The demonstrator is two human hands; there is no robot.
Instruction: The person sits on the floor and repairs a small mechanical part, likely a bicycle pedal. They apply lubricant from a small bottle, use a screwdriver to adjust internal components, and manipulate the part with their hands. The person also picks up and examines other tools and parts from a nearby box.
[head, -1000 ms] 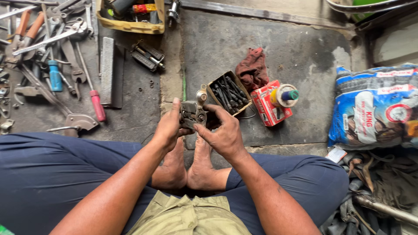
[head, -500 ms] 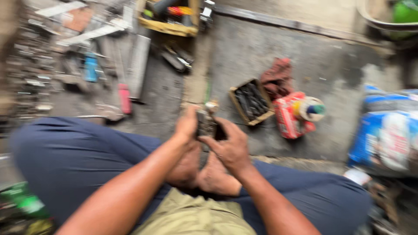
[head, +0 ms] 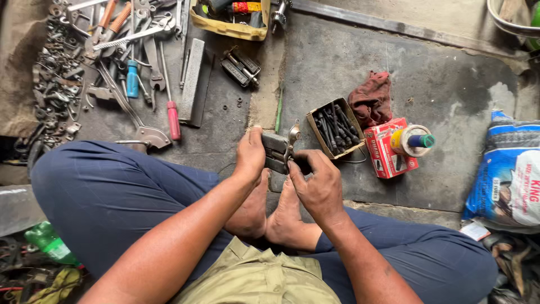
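I sit cross-legged on a concrete floor, bare feet [head: 270,214] together in front of me. My left hand [head: 250,153] grips the left end of a small grey metal block-shaped part [head: 277,151] held above my feet. My right hand [head: 315,183] holds the same part from the right, fingers curled on its lower edge beside a shiny metal fitting [head: 293,135] that sticks up from it. Just right of the part lies an open cardboard box of dark screws or bits [head: 336,128].
Pliers, wrenches, a red-handled screwdriver [head: 171,115] and loose nuts lie spread at upper left. A yellow tray [head: 228,25] sits at the top. A red rag [head: 372,100], red carton [head: 388,149], tape roll [head: 413,141] and printed sack [head: 506,174] lie to the right.
The view swung and blurred, then settled. Both hands stay on the metal part, which now lies flatter with the shiny fitting turned upward.
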